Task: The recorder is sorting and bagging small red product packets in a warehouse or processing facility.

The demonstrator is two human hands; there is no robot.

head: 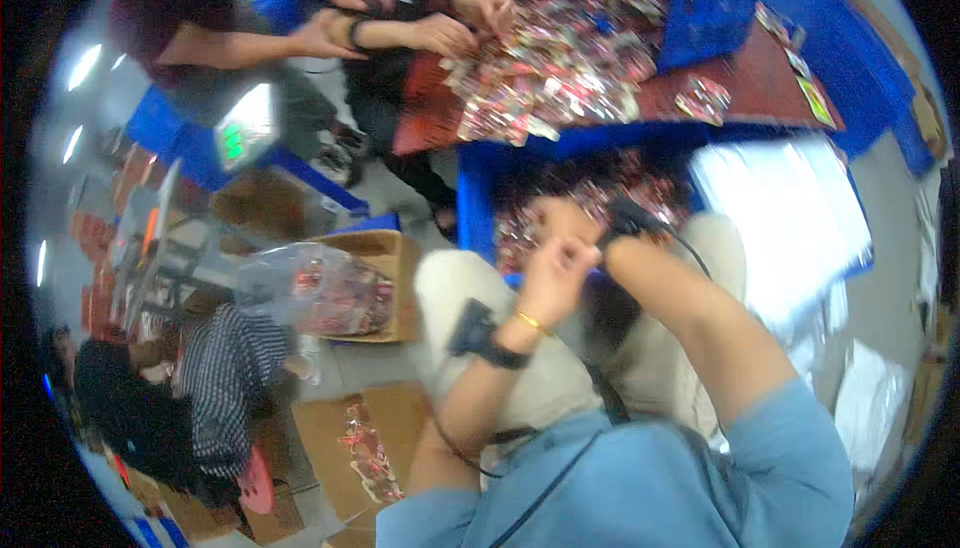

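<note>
My left hand (556,270), with a gold bracelet and a black strap at the wrist, is bent over my lap with its fingertips drawn together. My right hand (566,219) is just beyond it, close to or touching it, with a black device at its wrist. Blur hides whether either hand holds something small. Both are over the near edge of a blue plastic crate (474,207) containing many small shiny red and silver packets (652,192). White plastic sheets or bags (787,210) lie over the crate's right side. Beyond, more packets (555,87) are heaped on a red-brown tabletop (757,90).
Two other people's hands (442,34) (322,30) are at the table's far left. A cardboard box (405,285) with bagged packets stands left of my knee. Flattened cardboard (322,428) lies on the floor below it. Large blue containers (712,8) stand at the upper right.
</note>
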